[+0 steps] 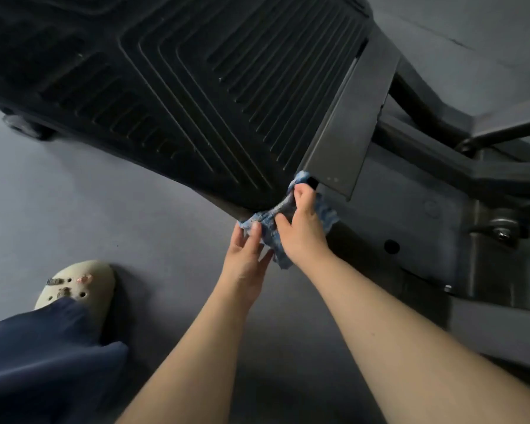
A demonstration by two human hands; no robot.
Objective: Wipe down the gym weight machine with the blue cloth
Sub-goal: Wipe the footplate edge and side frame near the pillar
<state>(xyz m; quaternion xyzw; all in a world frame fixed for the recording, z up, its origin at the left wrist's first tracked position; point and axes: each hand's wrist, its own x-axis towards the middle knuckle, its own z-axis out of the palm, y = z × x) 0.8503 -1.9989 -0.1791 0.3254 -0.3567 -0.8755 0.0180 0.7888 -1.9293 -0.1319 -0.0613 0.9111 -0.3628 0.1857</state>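
Your ribbed black rubber footplate (178, 87) slants above the grey floor (74, 209). At its lower corner, your right hand (300, 231) grips the crumpled blue cloth (268, 220); your left hand (247, 255) pinches its loose edge.

The blue cloth (268, 223) is a crumpled, checked blue-and-white rag, bunched against the lower corner of the gym weight machine's footplate (178, 87), just right of centre in the view. Part of it wraps the plate's edge; a loose tail hangs toward 6 o'clock. The footplate is a large, black, ribbed slab, tilted, filling the view from 9 to 1 o'clock. A dark metal bracket (346, 117) borders it at 3 o'clock.
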